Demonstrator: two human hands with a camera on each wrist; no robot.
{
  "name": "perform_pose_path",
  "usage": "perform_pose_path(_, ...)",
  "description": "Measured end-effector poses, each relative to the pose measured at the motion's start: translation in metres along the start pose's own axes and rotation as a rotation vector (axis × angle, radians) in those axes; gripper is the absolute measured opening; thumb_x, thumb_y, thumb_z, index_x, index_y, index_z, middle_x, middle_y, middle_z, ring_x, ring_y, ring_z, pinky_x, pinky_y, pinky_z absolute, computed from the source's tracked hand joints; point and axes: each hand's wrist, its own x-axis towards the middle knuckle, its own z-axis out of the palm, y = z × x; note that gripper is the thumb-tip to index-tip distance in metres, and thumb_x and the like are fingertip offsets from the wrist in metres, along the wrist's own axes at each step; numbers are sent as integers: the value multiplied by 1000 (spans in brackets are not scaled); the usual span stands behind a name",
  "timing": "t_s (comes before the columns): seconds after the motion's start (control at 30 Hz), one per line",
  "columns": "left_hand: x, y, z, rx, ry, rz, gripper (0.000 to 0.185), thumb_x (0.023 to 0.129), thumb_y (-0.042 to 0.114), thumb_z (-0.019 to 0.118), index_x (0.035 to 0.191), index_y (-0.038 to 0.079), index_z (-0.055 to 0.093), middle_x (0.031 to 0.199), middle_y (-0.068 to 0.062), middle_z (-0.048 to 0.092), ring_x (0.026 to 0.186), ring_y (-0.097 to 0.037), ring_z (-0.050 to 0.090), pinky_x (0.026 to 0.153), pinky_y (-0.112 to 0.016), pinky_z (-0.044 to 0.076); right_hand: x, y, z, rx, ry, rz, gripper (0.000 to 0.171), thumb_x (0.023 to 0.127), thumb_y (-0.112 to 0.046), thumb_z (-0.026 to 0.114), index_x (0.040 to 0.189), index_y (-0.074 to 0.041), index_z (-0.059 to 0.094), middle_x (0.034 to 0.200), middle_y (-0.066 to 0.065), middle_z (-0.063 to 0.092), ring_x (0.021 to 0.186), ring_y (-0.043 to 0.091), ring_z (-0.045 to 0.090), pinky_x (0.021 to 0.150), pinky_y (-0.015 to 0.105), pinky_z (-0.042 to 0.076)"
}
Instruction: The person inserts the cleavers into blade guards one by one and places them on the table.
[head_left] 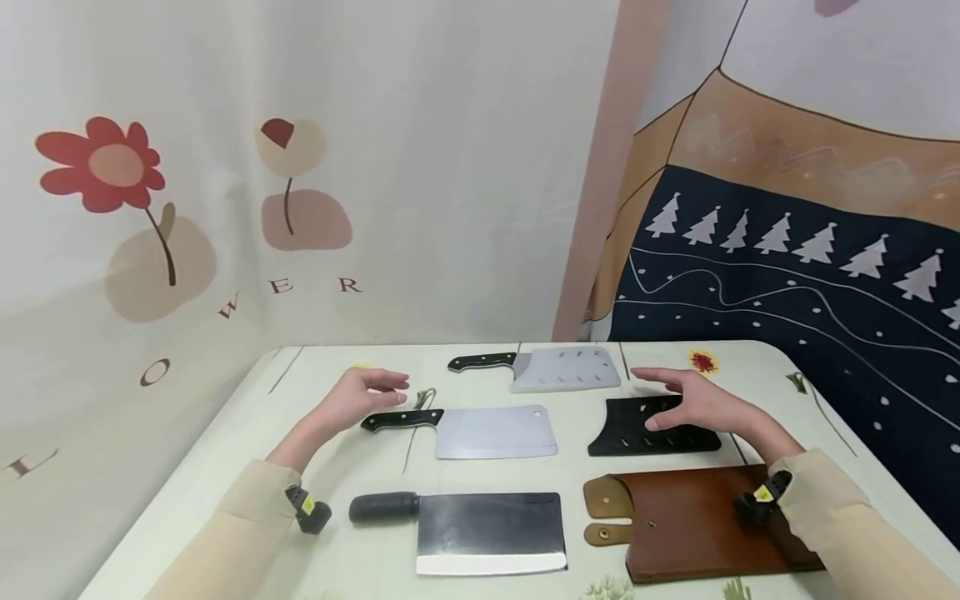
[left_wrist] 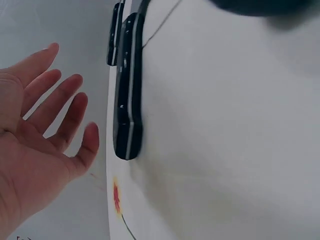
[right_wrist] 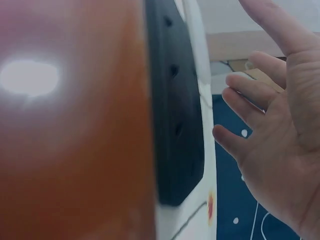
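My left hand hovers just above the black handle of the middle cleaver, its fingers loosely bent and holding nothing. In the left wrist view that handle lies beside the hand, apart from it. Over the black blade cover hangs my right hand, also empty, with relaxed fingers; the right wrist view shows a gap between the hand and the cover. The middle cleaver's blade is bare. At the back lies another cleaver with its blade inside a translucent white cover.
Nearest the front is a large cleaver with a dark blade and a black grip. To its right lies a brown leather sheath with its flap and strap undone, partly behind my right forearm. A printed curtain stands behind the table.
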Motion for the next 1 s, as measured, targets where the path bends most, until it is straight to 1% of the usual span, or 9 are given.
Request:
perform_pose_path(0.13,-11,-5,3,36,-18,26,44,91,15,78,129,-4,68,121,-17,71,114,-34,61,87,-41,53,-7,3,2,-64,-15,28,88,82,-33,87,153,-2,45,152,29,44,138,53,37,104,74,33)
perform_pose_path(0.2,-14,-8,4,30,-27,20,44,89,14,80,128,-4,69,119,-17,71,109,-32,61,81,-39,54,-10,5,2,-81,-19,31,89,81,-34,88,153,-2,45,152,29,44,137,52,38,104,73,33)
perform_pose_path(0.33,-18,-16,6,-4,-38,2,43,87,12,81,126,-4,70,115,-17,71,99,-26,61,71,-35,55,-14,12,5,-68,-29,12,93,81,-33,89,154,0,41,154,28,42,140,51,35,107,72,31)
perform_pose_path(0.37,-18,-17,6,-8,-40,6,43,87,11,81,126,-5,69,115,-17,71,98,-25,61,71,-35,56,-14,14,5,-63,-31,8,95,80,-32,89,155,1,40,154,28,41,140,51,34,107,72,30)
perform_pose_path(0.63,-18,-27,10,-32,-29,-11,41,87,8,81,125,-4,70,116,-16,71,103,-26,62,75,-27,53,-19,22,12,-51,-43,24,105,75,-31,93,155,5,36,155,32,36,139,52,33,109,72,27)
perform_pose_path(0.77,-13,-28,13,-24,-50,20,42,87,8,81,125,-5,70,117,-18,71,105,-29,64,77,-28,53,-20,22,13,-58,-47,38,107,72,-32,95,155,3,37,155,33,34,138,53,32,108,74,27)
perform_pose_path(0.9,-5,-29,19,4,-66,42,43,84,8,83,124,-4,71,116,-17,72,105,-27,66,82,-29,51,-20,23,13,-75,-46,28,106,71,-33,95,155,0,39,155,32,35,138,54,32,107,75,27)
perform_pose_path(1.0,1,-31,22,16,-68,36,43,81,5,85,122,-2,73,115,-15,73,105,-26,66,89,-33,50,-19,25,13,-80,-53,9,106,71,-33,95,155,0,40,156,32,34,139,54,30,108,75,25)
